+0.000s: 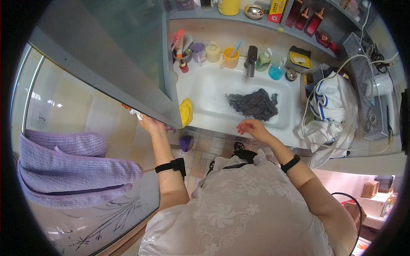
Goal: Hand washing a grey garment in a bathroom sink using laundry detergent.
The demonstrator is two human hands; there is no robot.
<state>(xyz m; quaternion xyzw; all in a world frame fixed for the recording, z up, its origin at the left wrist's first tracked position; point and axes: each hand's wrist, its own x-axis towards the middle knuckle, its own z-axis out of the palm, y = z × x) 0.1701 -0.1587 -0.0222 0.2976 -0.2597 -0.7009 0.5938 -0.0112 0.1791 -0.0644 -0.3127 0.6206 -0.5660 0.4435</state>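
My left hand (150, 123) reaches up beside the open grey cabinet door (128, 81), which hides part of its fingers. It seems closed around a small white and orange thing (136, 113), whose kind I cannot make out. Over the front rim of the white sink (205, 91) hovers my right hand (255, 129), holding nothing, its fingers loosely bent and apart. A wet, crumpled dark grey cloth (255, 104) lies in the basin just beyond it. The black faucet (251, 59) stands behind the cloth.
Cups (231, 57), a green pump bottle (264, 60) and a blue bottle (277, 69) line the sink's back edge. A yellow cloth (186, 112) hangs at its left corner. White clothing (333, 111) and a cable lie right. A purple towel (77, 166) hangs at left.
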